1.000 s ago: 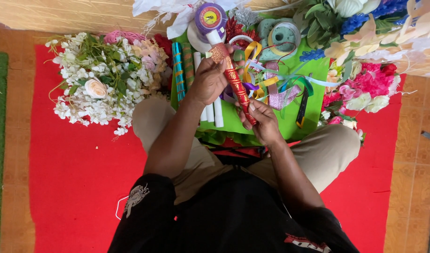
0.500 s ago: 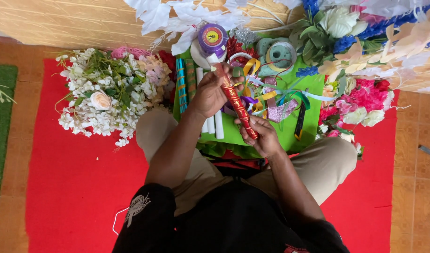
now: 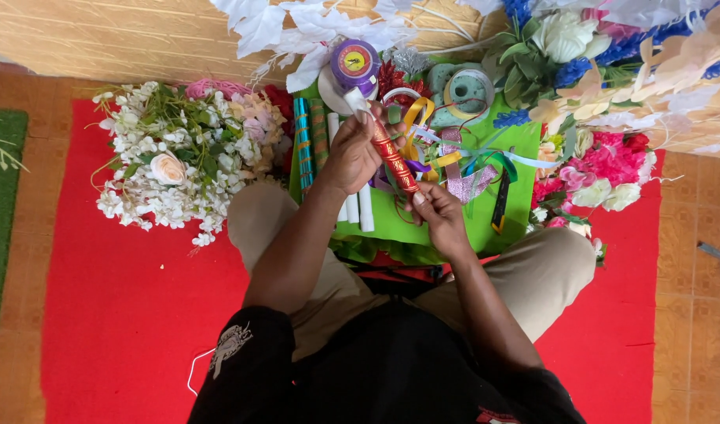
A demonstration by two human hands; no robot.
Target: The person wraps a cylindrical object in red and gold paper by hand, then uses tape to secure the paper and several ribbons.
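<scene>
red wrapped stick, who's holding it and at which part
Both hands hold the red wrapped stick. The left hand grips its upper end, near the white tip, and the right hand pinches its lower end.

glossy red ribbon-wrapped stick (image 3: 394,155), matt red cloth mat (image 3: 124,314)
</scene>
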